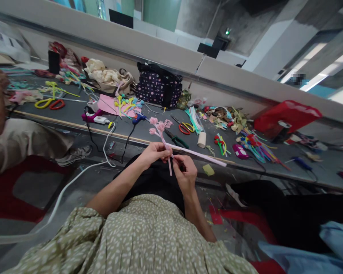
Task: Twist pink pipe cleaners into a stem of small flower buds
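Pink pipe-cleaner flowers [161, 126] lean away past the left hand [157, 153], which pinches their long stem [170, 168], while the right hand [186, 172] pinches it lower.

On the table [145, 132]: bag [157, 85], far; glue gun [138, 119] before it; pliers [177, 140] right, scissors [184, 128] behind, cylinder [201, 140] farther right. Near: flower [161, 126] in left hand [156, 153].

No text can be read: the green lit sign [227, 32] and the magenta case's [240, 152] markings are too small.
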`<control>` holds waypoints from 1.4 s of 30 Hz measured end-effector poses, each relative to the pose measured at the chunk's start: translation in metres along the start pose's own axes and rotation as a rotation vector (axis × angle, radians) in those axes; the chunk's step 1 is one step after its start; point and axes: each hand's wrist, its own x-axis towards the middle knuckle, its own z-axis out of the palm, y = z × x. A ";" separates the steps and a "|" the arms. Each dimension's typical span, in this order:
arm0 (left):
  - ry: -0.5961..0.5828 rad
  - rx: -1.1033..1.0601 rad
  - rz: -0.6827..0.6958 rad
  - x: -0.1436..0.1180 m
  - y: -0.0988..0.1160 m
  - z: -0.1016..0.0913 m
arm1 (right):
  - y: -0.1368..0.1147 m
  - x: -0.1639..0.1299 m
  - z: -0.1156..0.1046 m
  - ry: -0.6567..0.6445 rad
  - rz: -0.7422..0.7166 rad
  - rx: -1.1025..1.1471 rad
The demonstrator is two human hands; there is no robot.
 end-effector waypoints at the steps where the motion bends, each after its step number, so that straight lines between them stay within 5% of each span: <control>1: -0.001 0.000 0.000 0.000 0.000 0.000 | 0.000 0.001 0.000 0.011 -0.036 -0.017; 12: 0.006 0.007 0.012 0.000 0.004 0.004 | 0.001 0.001 0.002 0.071 -0.200 -0.122; 29: -0.066 0.064 0.001 -0.002 0.011 0.003 | 0.000 0.007 -0.010 -0.013 -0.335 -0.157; 42: -0.122 0.111 0.008 -0.003 0.010 0.000 | -0.002 0.016 -0.022 -0.214 -0.424 -0.269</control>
